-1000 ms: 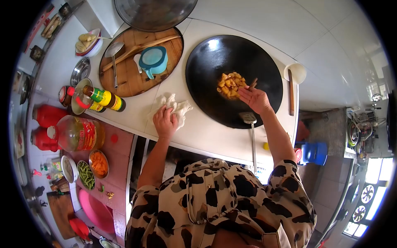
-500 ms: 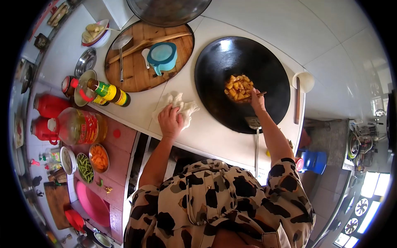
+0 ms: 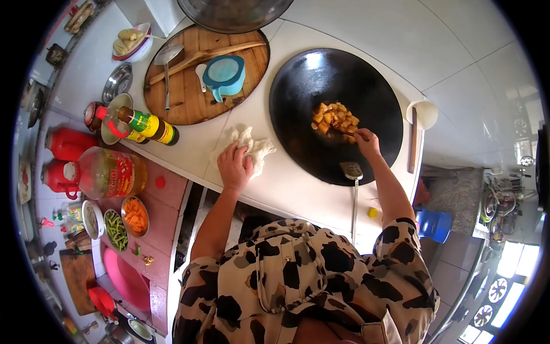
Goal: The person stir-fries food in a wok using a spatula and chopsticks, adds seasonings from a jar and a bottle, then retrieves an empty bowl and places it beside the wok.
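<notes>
My right hand (image 3: 366, 142) is over the near right part of a large black wok (image 3: 303, 80), closed around thin brown chopsticks (image 3: 350, 135). Their tips meet browned, glossy chunks of food (image 3: 330, 117) in the wok's middle. On the pale counter left of the wok, my left hand (image 3: 234, 166) lies with curled fingers on a bunched white cloth (image 3: 256, 150). A metal slotted turner (image 3: 353, 171) rests on the wok's near rim, its handle pointing toward me.
Left of the wok, a round wooden lid (image 3: 195, 109) carries a ladle, a white spoon and a teal lidded container (image 3: 227, 80). Sauce bottles (image 3: 154, 127), an oil jug (image 3: 114, 172) and bowls of cut carrots (image 3: 136, 217) and green vegetables (image 3: 116, 230) stand farther left.
My right hand has shifted slightly right and down in view. The food chunks have spread toward the right. My left hand stays on the cloth.
</notes>
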A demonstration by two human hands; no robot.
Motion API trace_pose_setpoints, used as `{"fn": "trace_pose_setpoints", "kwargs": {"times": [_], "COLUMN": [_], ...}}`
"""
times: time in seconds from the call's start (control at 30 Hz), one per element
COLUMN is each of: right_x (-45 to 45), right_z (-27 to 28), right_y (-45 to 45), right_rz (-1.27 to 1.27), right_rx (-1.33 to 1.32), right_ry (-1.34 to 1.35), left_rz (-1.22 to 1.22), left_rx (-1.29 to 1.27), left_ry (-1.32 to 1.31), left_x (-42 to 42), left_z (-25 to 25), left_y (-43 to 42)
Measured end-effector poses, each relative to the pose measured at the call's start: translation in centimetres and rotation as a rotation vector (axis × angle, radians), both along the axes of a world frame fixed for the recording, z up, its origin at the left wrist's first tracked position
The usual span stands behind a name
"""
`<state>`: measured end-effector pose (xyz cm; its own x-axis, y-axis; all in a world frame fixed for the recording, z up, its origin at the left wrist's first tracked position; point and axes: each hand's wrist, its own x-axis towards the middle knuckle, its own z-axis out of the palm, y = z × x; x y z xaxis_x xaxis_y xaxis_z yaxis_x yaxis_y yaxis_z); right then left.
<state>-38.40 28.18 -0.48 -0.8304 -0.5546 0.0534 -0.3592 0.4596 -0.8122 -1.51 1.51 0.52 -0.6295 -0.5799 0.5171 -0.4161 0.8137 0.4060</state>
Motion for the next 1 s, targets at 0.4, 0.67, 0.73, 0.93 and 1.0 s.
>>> {"fn": "trace_pose_setpoints", "kwargs": {"times": [0.4, 0.67, 0.73, 0.93, 1.0], "right_x": [0.8, 0.7, 0.6, 0.3, -0.6], "right_z": [0.0, 1.0, 3.6, 1.6, -1.0], "right_y": [-0.9, -1.0, -1.0, -2.6, -2.8], "right_rz": [-0.3, -0.193, -0.206, -0.143, -0.107], "right_rx": [-0.038, -0.246, -0.283, -0.244, -0.06], "right_ry": [-0.415, -0.365, -0.318, -0.312, -0.116], "left_rz": [0.007, 0.001, 0.002, 0.009, 0.004], "left_rx": [-0.013, -0.001, 0.001, 0.024, 0.035], "left_ry": [0.015, 0.015, 0.017, -0.004, -0.011], "left_x": [-0.1, -0.2, -0.1, 0.0, -0.1], "left_z": [0.2, 0.0, -0.1, 0.0, -0.1], "left_y": [0.1, -0.1, 0.0, -0.1, -0.1]}}
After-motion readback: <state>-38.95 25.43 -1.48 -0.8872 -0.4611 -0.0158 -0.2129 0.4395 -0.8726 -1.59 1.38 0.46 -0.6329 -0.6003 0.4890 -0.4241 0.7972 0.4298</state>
